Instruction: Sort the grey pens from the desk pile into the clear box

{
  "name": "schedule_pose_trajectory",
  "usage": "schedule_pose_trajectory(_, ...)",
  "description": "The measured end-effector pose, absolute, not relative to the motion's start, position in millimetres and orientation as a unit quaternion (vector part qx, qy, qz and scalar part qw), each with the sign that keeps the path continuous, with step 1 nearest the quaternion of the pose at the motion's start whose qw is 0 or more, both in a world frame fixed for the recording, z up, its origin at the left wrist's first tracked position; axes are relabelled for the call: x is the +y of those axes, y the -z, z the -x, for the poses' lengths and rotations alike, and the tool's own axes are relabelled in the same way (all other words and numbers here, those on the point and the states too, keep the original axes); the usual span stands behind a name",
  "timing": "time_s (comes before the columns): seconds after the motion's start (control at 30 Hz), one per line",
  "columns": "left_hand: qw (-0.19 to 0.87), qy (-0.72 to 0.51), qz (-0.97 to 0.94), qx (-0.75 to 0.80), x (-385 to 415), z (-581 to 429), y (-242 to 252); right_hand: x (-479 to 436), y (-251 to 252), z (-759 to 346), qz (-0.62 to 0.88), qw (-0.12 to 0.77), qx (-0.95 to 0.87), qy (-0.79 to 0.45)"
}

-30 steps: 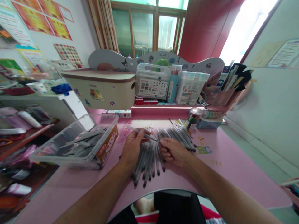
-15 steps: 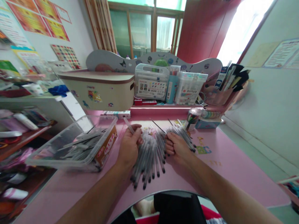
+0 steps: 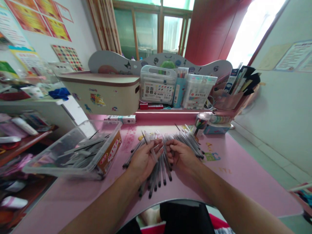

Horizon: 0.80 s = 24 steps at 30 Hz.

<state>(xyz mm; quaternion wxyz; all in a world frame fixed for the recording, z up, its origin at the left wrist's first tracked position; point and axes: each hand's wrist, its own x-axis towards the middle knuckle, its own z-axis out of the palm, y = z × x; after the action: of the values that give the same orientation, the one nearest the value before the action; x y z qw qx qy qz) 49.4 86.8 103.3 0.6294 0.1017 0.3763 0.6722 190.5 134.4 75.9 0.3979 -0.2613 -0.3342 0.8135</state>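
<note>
My left hand (image 3: 144, 161) is closed round a clear pen barrel (image 3: 154, 155), which slants up and away across the fingers. A thin dark refill (image 3: 144, 136) shows at the barrel's far end. Close beside it on the right, my right hand (image 3: 181, 154) has its fingers curled and pinched; what they hold, if anything, is hidden. Beneath and between both hands a fan of clear pens with black ends (image 3: 159, 172) lies on the pink desk (image 3: 209, 185). More such pens (image 3: 191, 141) lie beyond my right hand.
At the left stands a clear plastic box (image 3: 60, 170) with loose pens and dark thin sticks in it. A jar of pens (image 3: 201, 122) and a blue box (image 3: 216, 128) are at the back right. Behind, a shelf carries a lidded bin (image 3: 102, 96) and marker cases (image 3: 158, 87).
My left hand has moved right and turned palm-up, bringing the barrel close to my right hand. The thin black refill that stuck out of my right hand no longer shows there.
</note>
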Motion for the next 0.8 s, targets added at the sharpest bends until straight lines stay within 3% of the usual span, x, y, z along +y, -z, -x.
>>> schedule_pose_trajectory(0.27, 0.717, -0.596, -0.092, 0.349, 79, -60, -104, 132, -88, -192, 0.185, 0.442, -0.38, -0.791)
schedule_pose_trajectory(0.6, 0.718, -0.612, -0.04, 0.328, 79, -65, -94, 113, -92, -190, 0.147, 0.422, -0.504, -0.74)
schedule_pose_trajectory(0.8, 0.676, -0.624, -0.061, 0.388, 81, -53, -108, 130, -89, -199, 0.24, 0.532, -0.555, -0.592)
